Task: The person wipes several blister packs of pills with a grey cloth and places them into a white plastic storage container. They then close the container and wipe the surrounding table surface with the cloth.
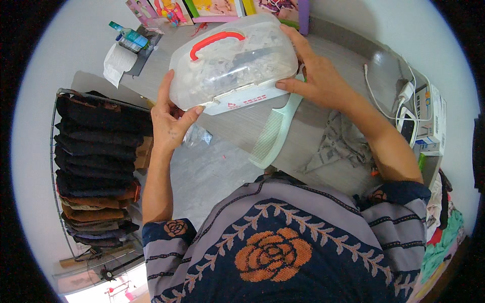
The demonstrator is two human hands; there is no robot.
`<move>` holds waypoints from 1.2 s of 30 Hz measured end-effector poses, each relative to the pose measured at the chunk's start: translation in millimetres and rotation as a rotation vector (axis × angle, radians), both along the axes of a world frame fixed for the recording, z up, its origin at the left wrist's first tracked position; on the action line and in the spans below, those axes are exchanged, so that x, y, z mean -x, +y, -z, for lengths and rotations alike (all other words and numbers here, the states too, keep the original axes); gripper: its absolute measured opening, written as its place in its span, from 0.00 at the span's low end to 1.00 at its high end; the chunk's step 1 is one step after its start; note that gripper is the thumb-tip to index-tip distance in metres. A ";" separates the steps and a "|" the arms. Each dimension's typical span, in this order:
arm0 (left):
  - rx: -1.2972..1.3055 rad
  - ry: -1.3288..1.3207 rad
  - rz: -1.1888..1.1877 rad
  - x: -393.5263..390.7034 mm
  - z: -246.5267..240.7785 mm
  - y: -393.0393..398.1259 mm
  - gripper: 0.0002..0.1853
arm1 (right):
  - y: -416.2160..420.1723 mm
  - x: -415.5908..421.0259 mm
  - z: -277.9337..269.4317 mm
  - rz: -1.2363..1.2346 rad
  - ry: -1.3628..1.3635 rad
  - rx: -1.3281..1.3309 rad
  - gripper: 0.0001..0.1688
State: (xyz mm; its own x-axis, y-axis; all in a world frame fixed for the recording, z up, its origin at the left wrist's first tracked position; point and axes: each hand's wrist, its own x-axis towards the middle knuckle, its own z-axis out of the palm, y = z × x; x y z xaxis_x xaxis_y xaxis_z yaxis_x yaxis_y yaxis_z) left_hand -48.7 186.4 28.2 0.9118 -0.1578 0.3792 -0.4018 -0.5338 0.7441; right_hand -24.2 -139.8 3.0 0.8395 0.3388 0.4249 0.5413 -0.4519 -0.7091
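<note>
A plastic storage box (246, 99) with a domed translucent lid (223, 72) is gripped at both ends by my hands. The lid carries a red handle (216, 41), and the white front bears red writing. My left hand (170, 117) clasps the left end, its thumb at the front lower corner. At the right end is my right hand (314, 68), thumb on the front rim and fingers on the lid's side. Plastic-wrapped contents show dimly through the lid. Below the right hand a pale green comb (274, 136) lies partly hidden at its handle end.
Framed pictures (219, 7) stand along the back. Bottles (132, 38) and a toilet roll (119, 62) sit at the left end of the grey tabletop (235, 128). A patterned cloth (337, 144), white cable (373, 94) and cartons (432, 121) lie rightward. Dark clothes (102, 147) hang at left.
</note>
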 end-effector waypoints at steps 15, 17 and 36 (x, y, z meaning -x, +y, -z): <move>-0.605 -0.320 0.005 3.2 -91.2 -46.5 0.27 | 0.6 -6.4 6.3 -0.035 0.016 -0.098 0.56; -0.743 -0.405 -0.030 -14.5 -96.0 -55.7 0.23 | 3.0 -3.4 0.8 -0.033 0.123 -0.087 0.54; -0.801 -0.370 0.270 -76.1 -95.2 -51.9 0.20 | -1.5 -5.4 5.4 -0.035 -0.036 -0.047 0.57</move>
